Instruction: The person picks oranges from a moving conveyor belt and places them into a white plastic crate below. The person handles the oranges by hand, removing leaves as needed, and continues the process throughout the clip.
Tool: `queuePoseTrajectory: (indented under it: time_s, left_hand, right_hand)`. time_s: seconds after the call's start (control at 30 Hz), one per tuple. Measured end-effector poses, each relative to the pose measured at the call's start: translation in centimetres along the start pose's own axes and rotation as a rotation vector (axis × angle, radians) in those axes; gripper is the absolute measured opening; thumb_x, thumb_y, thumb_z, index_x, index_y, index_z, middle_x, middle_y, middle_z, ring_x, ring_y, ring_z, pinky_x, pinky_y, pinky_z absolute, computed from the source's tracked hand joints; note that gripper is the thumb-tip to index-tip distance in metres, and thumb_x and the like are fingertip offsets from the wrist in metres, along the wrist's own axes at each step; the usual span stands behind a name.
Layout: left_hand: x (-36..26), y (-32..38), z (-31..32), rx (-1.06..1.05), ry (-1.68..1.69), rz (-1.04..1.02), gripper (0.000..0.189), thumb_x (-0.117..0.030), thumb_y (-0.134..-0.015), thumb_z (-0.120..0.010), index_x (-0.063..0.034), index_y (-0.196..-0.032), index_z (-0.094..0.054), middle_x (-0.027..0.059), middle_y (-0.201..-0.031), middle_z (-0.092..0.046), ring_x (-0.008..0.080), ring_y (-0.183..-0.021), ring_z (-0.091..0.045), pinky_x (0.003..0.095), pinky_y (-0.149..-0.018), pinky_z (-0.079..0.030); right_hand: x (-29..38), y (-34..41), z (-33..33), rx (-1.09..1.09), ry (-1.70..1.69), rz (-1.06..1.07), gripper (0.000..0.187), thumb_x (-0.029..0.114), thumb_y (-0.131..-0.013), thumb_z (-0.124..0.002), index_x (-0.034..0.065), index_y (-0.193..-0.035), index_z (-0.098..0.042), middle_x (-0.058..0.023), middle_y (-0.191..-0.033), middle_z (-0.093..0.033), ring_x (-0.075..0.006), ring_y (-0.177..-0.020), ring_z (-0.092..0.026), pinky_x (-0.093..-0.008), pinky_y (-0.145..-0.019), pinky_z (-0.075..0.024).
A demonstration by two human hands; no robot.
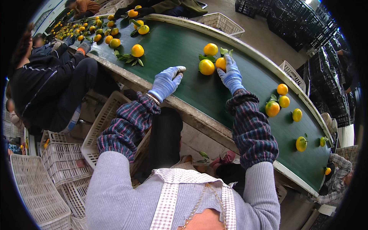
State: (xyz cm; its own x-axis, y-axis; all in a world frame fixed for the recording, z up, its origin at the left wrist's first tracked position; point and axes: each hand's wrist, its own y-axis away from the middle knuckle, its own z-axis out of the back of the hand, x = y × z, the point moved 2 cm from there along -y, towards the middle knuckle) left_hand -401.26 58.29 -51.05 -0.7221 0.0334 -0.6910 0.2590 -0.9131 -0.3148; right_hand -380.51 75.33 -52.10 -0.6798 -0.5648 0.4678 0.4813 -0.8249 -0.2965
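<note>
My right hand [231, 75], in a blue-and-white knit glove, has its fingers and thumb around the right side of a leafy mandarin [220, 63] on the green conveyor belt [175, 43]. Touching or close beside that fruit are a larger mandarin [206, 67] and another one [210, 49] behind it, with green leaves between them. My left hand [168, 82], gloved the same way, hovers over the belt's near edge with nothing visible in it. Its thumb and fingers are slightly apart. To its left lies a mandarin with a leafy sprig [137, 51].
Several mandarins [272, 108] lie on the belt to the right, and many more [83, 28] at the far left. A worker in dark clothes [54, 83] sits at my left. White plastic crates [66, 161] stand lower left; black wrapped crates [290, 23] are stacked beyond the belt.
</note>
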Motion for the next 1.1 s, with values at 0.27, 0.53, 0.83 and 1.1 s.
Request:
queuePoseTrajectory:
  time_s: [0.27, 0.53, 0.83, 1.1]
  left_hand:
    - [0.7, -0.2, -0.4, -0.013, 0.073, -0.007, 0.022, -0.014, -0.09, -0.062, -0.0087, -0.111, -0.066, 0.0126, -0.102, -0.068, 0.0259, -0.09, -0.067, 0.0325, -0.082, -0.053]
    - [0.6, -0.2, -0.3, 0.069, -0.077, 0.065, 0.022, -0.02, -0.093, -0.058, -0.0118, -0.112, -0.065, 0.0127, -0.104, -0.068, 0.0285, -0.09, -0.066, 0.0355, -0.083, -0.052]
    - [-0.4, 0.2, 0.1, 0.157, -0.237, 0.072, 0.021, -0.021, -0.093, -0.058, -0.0158, -0.11, -0.067, 0.0123, -0.096, -0.069, 0.0282, -0.089, -0.066, 0.0361, -0.083, -0.051]
    - [-2.8, 1.4, -0.8, 0.15, -0.194, -0.029, 0.02, -0.02, -0.092, -0.057, -0.0167, -0.109, -0.067, 0.0113, -0.1, -0.068, 0.0283, -0.091, -0.066, 0.0352, -0.084, -0.051]
  right_hand:
    - [-2.3, 4.9, 4.5, 0.013, -0.056, 0.08, 0.059, 0.011, -0.073, -0.077, 0.0138, -0.127, -0.053, -0.0173, -0.122, -0.054, -0.0383, -0.112, -0.054, -0.0394, -0.099, -0.0443]
    - [-3.1, 18.2, 14.8, 0.128, -0.394, -0.161, 0.06, 0.01, -0.079, -0.071, 0.0029, -0.134, -0.048, -0.0121, -0.121, -0.056, -0.0233, -0.109, -0.056, -0.0321, -0.097, -0.0442]
    - [-3.7, 42.7, 26.9, -0.532, -0.761, -0.531, 0.051, 0.023, -0.097, -0.05, -0.0016, -0.14, -0.04, -0.0108, -0.123, -0.054, -0.0166, -0.105, -0.054, -0.0287, -0.094, -0.0435]
    - [-11.8, 57.1, 25.4, -0.262, 0.327, -1.074, 0.05, 0.026, -0.096, -0.054, -0.0016, -0.137, -0.043, -0.0211, -0.139, -0.047, -0.0318, -0.127, -0.046, -0.0375, -0.107, -0.035]
